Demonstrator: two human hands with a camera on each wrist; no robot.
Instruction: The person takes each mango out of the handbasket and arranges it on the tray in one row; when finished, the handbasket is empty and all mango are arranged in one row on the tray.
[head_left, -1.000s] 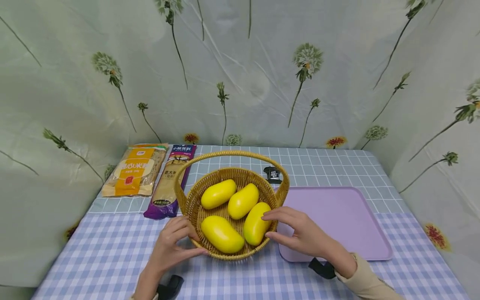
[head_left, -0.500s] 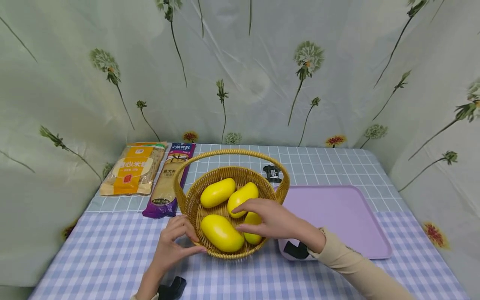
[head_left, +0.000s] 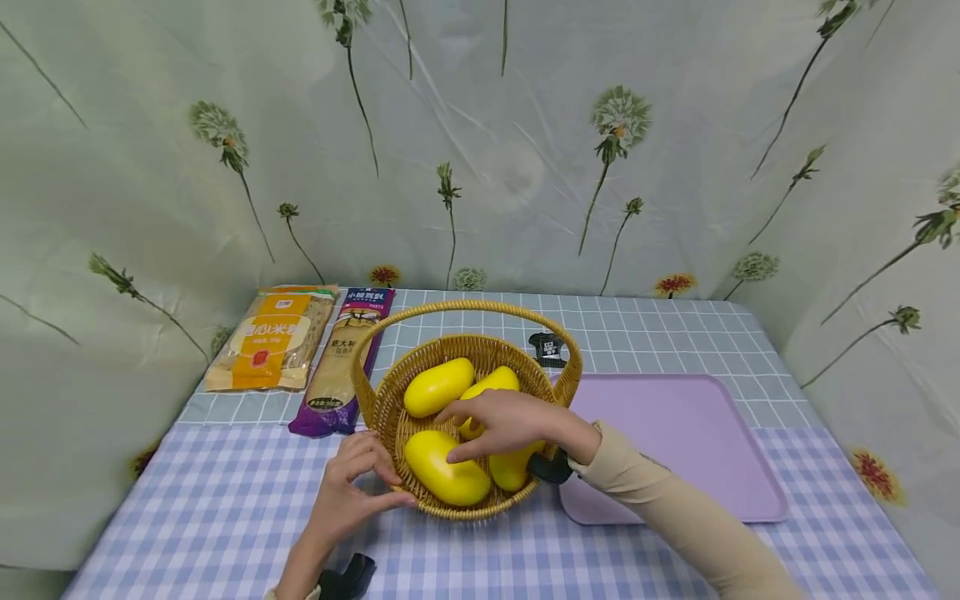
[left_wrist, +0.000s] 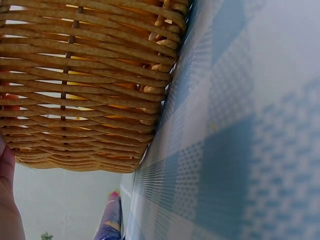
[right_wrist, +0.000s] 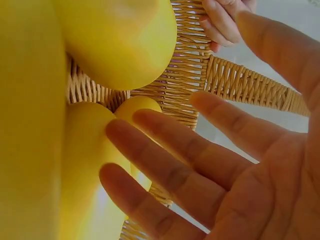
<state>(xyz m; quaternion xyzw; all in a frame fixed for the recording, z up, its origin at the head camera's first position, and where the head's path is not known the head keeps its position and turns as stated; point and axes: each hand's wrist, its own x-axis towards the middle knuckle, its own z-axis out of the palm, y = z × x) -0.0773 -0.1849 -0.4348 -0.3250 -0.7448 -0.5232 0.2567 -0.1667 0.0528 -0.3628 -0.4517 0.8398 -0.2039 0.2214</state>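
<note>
A round wicker basket (head_left: 480, 511) with a tall arched handle holds several yellow mangoes. My left hand (head_left: 341, 492) pinches its near-left rim, thumb outside and fingers over the edge. In the left wrist view the woven wall (left_wrist: 80, 100) fills the upper left. Over the basket, my right hand (head_left: 506, 421) spreads its fingers above the near mango (head_left: 442, 475); I cannot tell whether they touch it. It partly covers the far-right mango (head_left: 504, 380) and the right mango (head_left: 510, 473). The far-left mango (head_left: 438, 387) shows fully. Spread fingers (right_wrist: 150, 150) appear beside mangoes in the right wrist view.
Right of the basket lies a flat purple tray (head_left: 675, 450), with my right sleeve across its near-left corner. A purple-ended pasta packet (head_left: 341, 367) and an orange-labelled bag (head_left: 273, 342) lie back left. Behind the basket is a small black packet (head_left: 547, 350).
From beside the right mango, my right hand has moved left across the basket to above the near mango. My left hand has kept its hold on the rim.
</note>
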